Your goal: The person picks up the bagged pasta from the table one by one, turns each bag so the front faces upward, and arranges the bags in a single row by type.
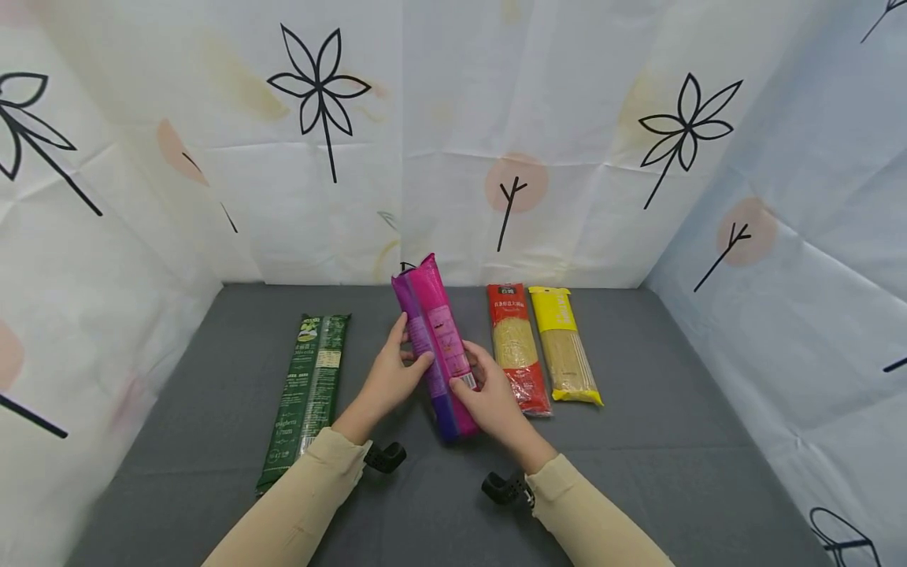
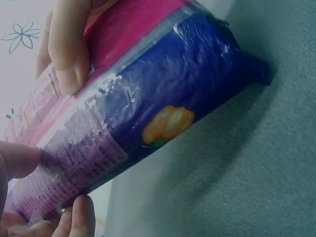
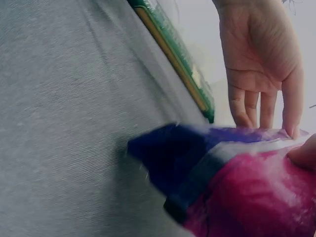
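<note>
Both hands hold a shiny pink and purple packet [image 1: 434, 335] at a tilt above the grey cloth. My left hand [image 1: 386, 382] grips its left side, thumb on the printed face and fingers at the edge. The right hand [image 1: 496, 398] grips the lower right side, with its thumb on the face near the barcode. In the left wrist view, the packet's dark blue end [image 2: 182, 64] shows an orange picture beside a printed purple panel. In the right wrist view, the left hand [image 3: 261, 64] appears across the packet from the right thumb [image 3: 303, 154].
A long green spaghetti packet [image 1: 305, 394] lies left of the hands, partly behind the left sleeve. To the right lie a red noodle packet [image 1: 516, 346] and a yellow noodle packet [image 1: 565, 346], side by side. Patterned white cloth walls [image 1: 453, 94] surround the grey surface [image 1: 673, 472].
</note>
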The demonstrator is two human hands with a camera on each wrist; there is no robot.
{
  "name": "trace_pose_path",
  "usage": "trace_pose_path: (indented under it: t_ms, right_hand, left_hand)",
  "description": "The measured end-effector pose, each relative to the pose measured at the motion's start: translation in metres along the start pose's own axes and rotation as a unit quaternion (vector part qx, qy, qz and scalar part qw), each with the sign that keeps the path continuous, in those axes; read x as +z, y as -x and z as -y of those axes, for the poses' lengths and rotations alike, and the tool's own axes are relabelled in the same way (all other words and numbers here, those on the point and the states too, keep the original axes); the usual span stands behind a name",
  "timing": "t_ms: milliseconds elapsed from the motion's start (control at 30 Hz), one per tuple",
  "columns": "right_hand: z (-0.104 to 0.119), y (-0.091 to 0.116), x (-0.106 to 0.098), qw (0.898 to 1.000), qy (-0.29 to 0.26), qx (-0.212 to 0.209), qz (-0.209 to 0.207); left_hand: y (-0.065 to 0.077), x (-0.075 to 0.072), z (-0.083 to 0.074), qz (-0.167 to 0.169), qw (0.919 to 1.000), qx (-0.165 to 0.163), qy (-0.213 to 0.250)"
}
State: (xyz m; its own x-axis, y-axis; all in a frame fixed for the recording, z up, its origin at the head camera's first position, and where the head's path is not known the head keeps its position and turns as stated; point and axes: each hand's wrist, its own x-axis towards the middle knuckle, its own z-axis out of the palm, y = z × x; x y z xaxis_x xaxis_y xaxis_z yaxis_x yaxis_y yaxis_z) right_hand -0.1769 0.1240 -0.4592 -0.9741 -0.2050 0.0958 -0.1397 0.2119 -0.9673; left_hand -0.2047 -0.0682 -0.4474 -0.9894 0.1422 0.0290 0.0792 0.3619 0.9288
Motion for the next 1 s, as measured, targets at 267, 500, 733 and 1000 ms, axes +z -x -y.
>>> trace_pose_path:
  t_ms: [267, 500, 733, 1000]
  right_hand:
    - [0.017, 0.002, -0.002, 0.99, 0.124, -0.058, -0.028]
    - [0.026, 0.004, 0.001, 0.943, 0.297, -0.137, -0.061]
    - [0.033, 0.007, 0.009, 0.835, 0.478, -0.255, -0.093]
    - [0.028, 0.011, 0.023, 0.788, 0.526, -0.301, -0.105]
  left_hand:
    - [0.0, -0.004, -0.01, -0.004, 0.9979, 0.011, 0.064]
    - [0.001, -0.012, -0.019, 0.012, 0.9788, -0.019, 0.203]
    - [0.001, -0.022, -0.028, 0.014, 0.9494, -0.057, 0.309]
    - [-0.001, -0.02, -0.03, -0.028, 0.9395, -0.099, 0.327]
